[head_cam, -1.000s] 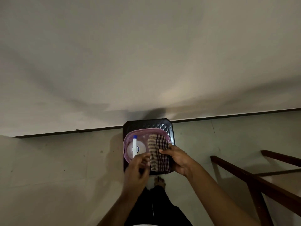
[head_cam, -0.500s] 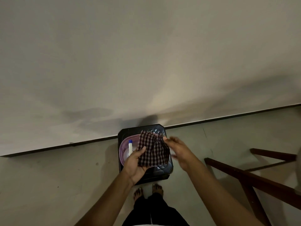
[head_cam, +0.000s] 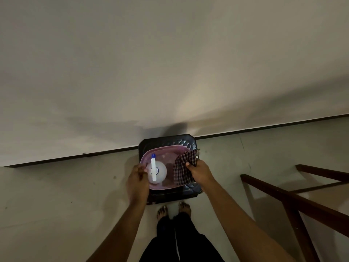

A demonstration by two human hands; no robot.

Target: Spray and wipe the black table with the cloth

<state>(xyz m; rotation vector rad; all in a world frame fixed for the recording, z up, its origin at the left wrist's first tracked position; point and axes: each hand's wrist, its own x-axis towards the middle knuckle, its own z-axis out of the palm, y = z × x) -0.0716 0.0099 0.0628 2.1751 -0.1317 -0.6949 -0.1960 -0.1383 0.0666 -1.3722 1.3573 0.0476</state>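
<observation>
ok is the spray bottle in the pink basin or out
In. The spray bottle stands inside the pink basin, ringed by its rim, on the black table.

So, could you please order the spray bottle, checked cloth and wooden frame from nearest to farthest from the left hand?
1. Spray bottle, just beside the left hand.
2. Checked cloth, on the right side of the basin.
3. Wooden frame, far right.

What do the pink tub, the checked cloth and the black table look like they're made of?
The pink tub: likely plastic, semi-glossy; its thin moulded rim catches light. The checked cloth: woven fabric, matte; it folds and drapes limply from the right hand. The black table: probably moulded plastic, glossy; its faceted diamond pattern glints.
</observation>
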